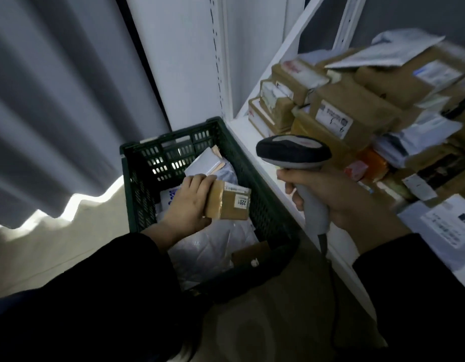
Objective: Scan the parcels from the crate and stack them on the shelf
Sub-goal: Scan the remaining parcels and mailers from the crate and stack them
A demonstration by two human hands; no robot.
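Note:
A dark green slatted crate (254,178) stands on the floor beside the white shelf (248,131). Inside it lie several parcels: white mailers and brown boxes. My left hand (188,202) reaches into the crate and grips a small brown cardboard parcel (230,203) with a white label reading 2201. My right hand (330,192) holds a grey handheld barcode scanner (295,152) by its handle, above the shelf edge, its dark head pointing left toward the crate. A cable hangs from the scanner's handle.
On the shelf, several brown boxes (338,111) and white or grey mailers (388,52) sit stacked. A flat white mailer (445,226) lies at the shelf's near right. Grey curtains (56,100) hang at the left, a white shelf upright (218,56) stands behind the crate.

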